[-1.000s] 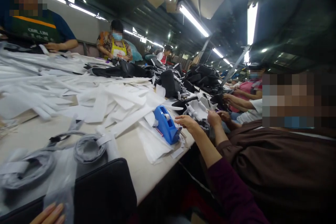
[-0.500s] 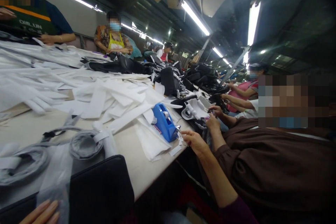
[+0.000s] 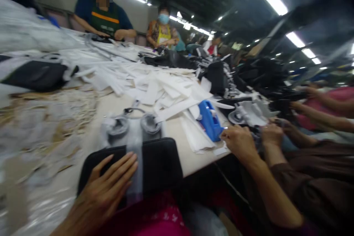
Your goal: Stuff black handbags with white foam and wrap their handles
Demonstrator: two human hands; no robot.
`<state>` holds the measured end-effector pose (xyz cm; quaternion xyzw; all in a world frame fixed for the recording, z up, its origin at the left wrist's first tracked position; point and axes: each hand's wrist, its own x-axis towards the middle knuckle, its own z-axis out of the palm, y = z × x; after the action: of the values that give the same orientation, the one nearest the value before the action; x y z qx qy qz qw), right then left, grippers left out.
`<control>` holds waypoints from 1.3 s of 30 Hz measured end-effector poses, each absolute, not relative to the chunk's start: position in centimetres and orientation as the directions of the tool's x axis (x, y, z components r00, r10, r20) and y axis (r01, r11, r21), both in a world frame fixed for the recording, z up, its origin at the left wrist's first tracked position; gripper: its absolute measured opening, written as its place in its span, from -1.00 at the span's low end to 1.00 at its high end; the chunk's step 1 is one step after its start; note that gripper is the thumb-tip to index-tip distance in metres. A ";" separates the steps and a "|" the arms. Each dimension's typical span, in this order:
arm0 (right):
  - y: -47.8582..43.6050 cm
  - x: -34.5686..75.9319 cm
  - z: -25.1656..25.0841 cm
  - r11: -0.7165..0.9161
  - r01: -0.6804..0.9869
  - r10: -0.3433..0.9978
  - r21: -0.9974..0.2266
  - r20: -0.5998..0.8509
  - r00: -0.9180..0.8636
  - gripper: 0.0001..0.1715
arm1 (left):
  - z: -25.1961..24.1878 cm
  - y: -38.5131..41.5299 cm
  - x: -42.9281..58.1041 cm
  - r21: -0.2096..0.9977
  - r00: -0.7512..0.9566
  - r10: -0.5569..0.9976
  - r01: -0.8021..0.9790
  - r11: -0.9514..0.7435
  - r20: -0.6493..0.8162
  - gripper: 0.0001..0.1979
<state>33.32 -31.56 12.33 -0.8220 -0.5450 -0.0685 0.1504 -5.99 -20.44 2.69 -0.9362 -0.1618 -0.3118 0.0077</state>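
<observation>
My left hand [image 3: 107, 188] lies flat with fingers spread on a black bag [image 3: 160, 162] at the near table edge. Its fingertips reach a clear plastic sleeve [image 3: 136, 147] draped over the bag. Two grey round pieces [image 3: 151, 122] sit just beyond the bag, one of them under the plastic. My right hand [image 3: 240, 142] is stretched out to the right, fingers curled together at the cutter end of a blue tape dispenser [image 3: 210, 120]. What the fingers pinch is too blurred to name.
A person in brown sits close on my right, hand [image 3: 272, 134] beside mine. White fabric strips [image 3: 160, 88] are heaped mid-table, with black bags [image 3: 218, 77] behind them. Several other people work along both sides. The table's edge [image 3: 193, 160] runs by my lap.
The view swung left and down. My left hand slid up onto the black bag and plastic. My right hand drew back from above the dispenser to its cutter end.
</observation>
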 end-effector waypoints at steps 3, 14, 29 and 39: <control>-27.4 27.0 15.2 0.192 0.981 0.965 0.019 0.180 -0.192 -0.77 | 2.8 -21.3 -6.7 0.133 0.775 0.399 0.386 -0.913 0.490 -0.58; -14.8 10.8 13.4 0.735 0.673 0.623 -0.076 -0.316 -0.716 -0.83 | 2.6 -21.6 -7.2 0.168 0.761 0.453 0.427 -0.889 0.464 -0.61; -14.4 9.2 11.5 0.756 0.628 0.654 0.186 -0.151 -0.742 -0.84 | 2.3 -21.4 -7.2 0.188 0.783 0.463 0.424 -0.886 0.415 -0.61; -12.9 9.8 10.9 0.807 0.582 0.581 0.102 0.043 -0.813 -0.84 | 2.1 -21.3 -7.0 0.156 0.771 0.460 0.439 -0.885 0.441 -0.59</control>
<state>9.84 -12.92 10.86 -0.3059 -0.9504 -0.0553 0.0049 -6.99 -21.30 2.14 -0.9407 -0.2389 -0.2398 -0.0218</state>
